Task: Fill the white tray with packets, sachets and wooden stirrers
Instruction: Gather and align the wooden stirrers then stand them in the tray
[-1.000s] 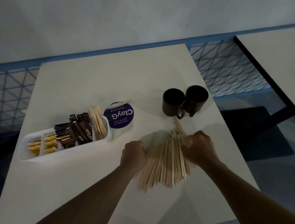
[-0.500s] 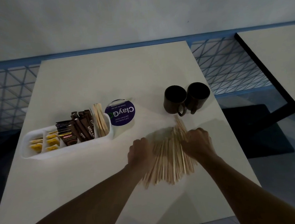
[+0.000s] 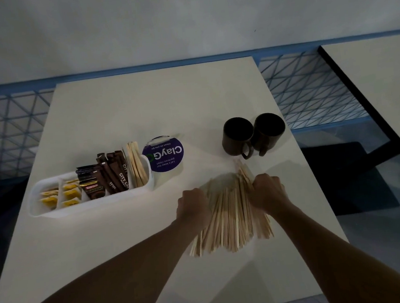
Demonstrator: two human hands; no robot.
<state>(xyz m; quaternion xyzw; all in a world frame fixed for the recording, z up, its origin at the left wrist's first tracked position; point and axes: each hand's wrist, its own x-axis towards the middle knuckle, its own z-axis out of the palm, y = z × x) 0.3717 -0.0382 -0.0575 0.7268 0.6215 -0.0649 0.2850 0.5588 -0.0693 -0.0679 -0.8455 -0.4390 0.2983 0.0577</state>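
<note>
On the pale table [image 3: 141, 103] the white tray [image 3: 54, 211] sits left of centre, holding yellow sachets [image 3: 69, 194], brown packets [image 3: 104, 176] and a few stirrers upright in its right end compartment. The loose pile of wooden stirrers [image 3: 229, 219] lies fanned beside it, near two dark mugs [image 3: 253, 134]. To gather them well, squeeze inward evenly so the ends align before lifting. The left hand [image 3: 193, 210] and right hand [image 3: 267, 191] press the pile's sides, fingers curled, knuckles up.

I see the white tray [image 3: 54, 210] holding yellow sachets [image 3: 70, 194], brown packets [image 3: 105, 181] and upright stirrers [image 3: 137, 165]; a fanned stirrer pile [image 3: 229, 219] lies right.
</note>
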